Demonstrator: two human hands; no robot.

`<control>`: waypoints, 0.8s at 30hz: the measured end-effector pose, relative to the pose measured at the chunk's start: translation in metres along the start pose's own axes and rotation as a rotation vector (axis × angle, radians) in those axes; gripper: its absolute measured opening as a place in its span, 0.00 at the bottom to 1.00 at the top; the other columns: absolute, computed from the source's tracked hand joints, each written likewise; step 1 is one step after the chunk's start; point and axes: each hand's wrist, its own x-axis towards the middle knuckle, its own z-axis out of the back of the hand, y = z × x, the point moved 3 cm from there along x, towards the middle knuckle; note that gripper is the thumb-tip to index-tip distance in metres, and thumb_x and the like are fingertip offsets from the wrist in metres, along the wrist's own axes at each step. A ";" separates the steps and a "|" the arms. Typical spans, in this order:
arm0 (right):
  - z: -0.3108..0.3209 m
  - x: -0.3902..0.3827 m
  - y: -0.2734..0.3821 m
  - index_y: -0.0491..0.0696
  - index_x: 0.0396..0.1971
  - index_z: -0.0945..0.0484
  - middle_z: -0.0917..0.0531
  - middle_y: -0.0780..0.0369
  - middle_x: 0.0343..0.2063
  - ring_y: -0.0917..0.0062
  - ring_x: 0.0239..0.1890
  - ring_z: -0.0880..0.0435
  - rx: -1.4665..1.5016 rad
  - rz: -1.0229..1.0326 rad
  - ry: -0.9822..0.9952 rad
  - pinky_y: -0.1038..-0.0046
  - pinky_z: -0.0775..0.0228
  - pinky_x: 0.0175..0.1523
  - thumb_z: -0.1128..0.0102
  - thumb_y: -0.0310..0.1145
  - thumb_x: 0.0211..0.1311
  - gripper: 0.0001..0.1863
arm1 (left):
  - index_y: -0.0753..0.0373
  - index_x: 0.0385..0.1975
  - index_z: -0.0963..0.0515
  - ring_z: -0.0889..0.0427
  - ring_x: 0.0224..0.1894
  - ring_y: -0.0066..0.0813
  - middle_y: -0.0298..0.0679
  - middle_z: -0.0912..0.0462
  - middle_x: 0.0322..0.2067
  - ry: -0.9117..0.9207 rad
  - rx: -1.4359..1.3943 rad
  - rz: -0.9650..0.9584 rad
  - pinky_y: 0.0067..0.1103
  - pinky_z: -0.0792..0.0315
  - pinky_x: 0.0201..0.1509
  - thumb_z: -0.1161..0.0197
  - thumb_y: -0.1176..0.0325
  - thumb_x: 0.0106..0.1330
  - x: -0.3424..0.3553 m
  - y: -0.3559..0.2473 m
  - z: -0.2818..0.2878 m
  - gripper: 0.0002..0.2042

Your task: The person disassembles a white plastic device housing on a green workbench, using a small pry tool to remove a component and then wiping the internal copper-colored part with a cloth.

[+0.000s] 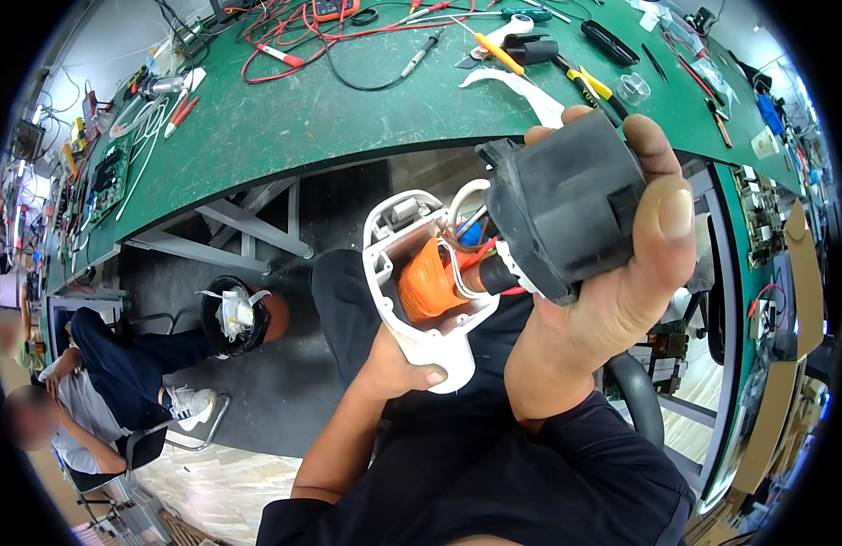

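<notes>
My left hand (pixel 396 366) is closed around the lower end of an opened white plastic housing (pixel 446 359), held above my lap. Inside that housing sits a bundle wrapped in orange tape (pixel 428 282), with a metal part near the top. Closer to the camera, my right hand (pixel 625 287) grips a black cylindrical motor casing (pixel 575 200), thumb on the near side and fingertips over its top. White, blue and red wires (pixel 471 235) run between the casing and the housing, so the two are still joined. The casing hides part of the wiring.
The green workbench (pixel 348 114) ahead carries red test leads (pixel 280 56), an orange screwdriver (pixel 500 53), yellow-black pliers (pixel 584 86) and a small clear cup (pixel 633 88). A lined bin (pixel 234 318) stands on the floor at left, near a seated person (pixel 102 391). Cardboard boxes (pixel 771 428) are at right.
</notes>
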 end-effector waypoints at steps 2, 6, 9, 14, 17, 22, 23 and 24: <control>0.000 0.001 -0.001 0.36 0.57 0.28 0.18 0.44 0.48 0.54 0.48 0.14 -0.029 -0.021 -0.028 0.57 0.16 0.51 0.39 0.53 0.66 0.35 | 0.70 0.68 0.37 0.22 0.60 0.35 0.45 0.24 0.60 -0.023 0.007 -0.034 0.30 0.28 0.65 0.16 0.55 0.47 0.001 0.002 0.001 0.50; -0.003 0.002 -0.003 0.37 0.58 0.28 0.18 0.45 0.48 0.55 0.48 0.14 0.008 -0.015 -0.078 0.57 0.17 0.51 0.40 0.53 0.66 0.34 | 0.71 0.62 0.31 0.19 0.54 0.31 0.41 0.19 0.52 -0.353 0.476 -0.301 0.27 0.26 0.60 0.18 0.65 0.47 0.002 0.012 0.000 0.41; -0.005 -0.001 -0.004 0.38 0.57 0.28 0.18 0.45 0.49 0.55 0.49 0.14 0.077 -0.005 -0.113 0.57 0.17 0.52 0.39 0.53 0.66 0.33 | 0.72 0.61 0.31 0.19 0.54 0.31 0.42 0.19 0.52 -0.473 0.415 -0.366 0.28 0.26 0.60 0.19 0.65 0.48 0.004 0.023 -0.002 0.40; -0.005 -0.003 -0.004 0.39 0.57 0.28 0.18 0.44 0.49 0.54 0.49 0.14 0.150 0.039 -0.066 0.58 0.16 0.52 0.40 0.52 0.67 0.32 | 0.72 0.66 0.36 0.18 0.54 0.35 0.43 0.19 0.53 -0.295 0.266 -0.254 0.31 0.25 0.60 0.16 0.54 0.47 0.006 0.013 0.002 0.49; -0.002 0.000 -0.003 0.39 0.57 0.28 0.18 0.43 0.49 0.54 0.49 0.13 0.160 0.047 -0.006 0.58 0.16 0.52 0.40 0.52 0.67 0.32 | 0.70 0.68 0.38 0.21 0.58 0.37 0.44 0.22 0.57 -0.017 0.032 -0.058 0.33 0.28 0.64 0.17 0.54 0.46 0.006 0.002 0.003 0.50; 0.002 0.005 -0.001 0.40 0.56 0.28 0.18 0.43 0.48 0.55 0.49 0.14 0.032 0.032 -0.081 0.58 0.17 0.52 0.40 0.53 0.68 0.31 | 0.72 0.64 0.32 0.18 0.52 0.34 0.45 0.18 0.53 -0.268 0.258 -0.303 0.29 0.25 0.59 0.18 0.55 0.51 0.007 0.008 -0.005 0.44; 0.001 0.004 -0.001 0.40 0.56 0.28 0.18 0.44 0.48 0.55 0.49 0.14 0.058 0.031 -0.109 0.58 0.17 0.53 0.40 0.53 0.68 0.31 | 0.73 0.61 0.30 0.18 0.53 0.34 0.45 0.18 0.53 -0.367 0.338 -0.346 0.28 0.25 0.59 0.18 0.58 0.52 0.005 0.011 -0.005 0.40; 0.000 0.003 -0.001 0.40 0.56 0.28 0.18 0.44 0.48 0.55 0.49 0.14 0.085 0.020 -0.117 0.58 0.18 0.53 0.40 0.53 0.68 0.31 | 0.74 0.59 0.27 0.18 0.53 0.33 0.45 0.18 0.52 -0.424 0.452 -0.382 0.28 0.25 0.59 0.19 0.60 0.53 0.005 0.015 -0.007 0.37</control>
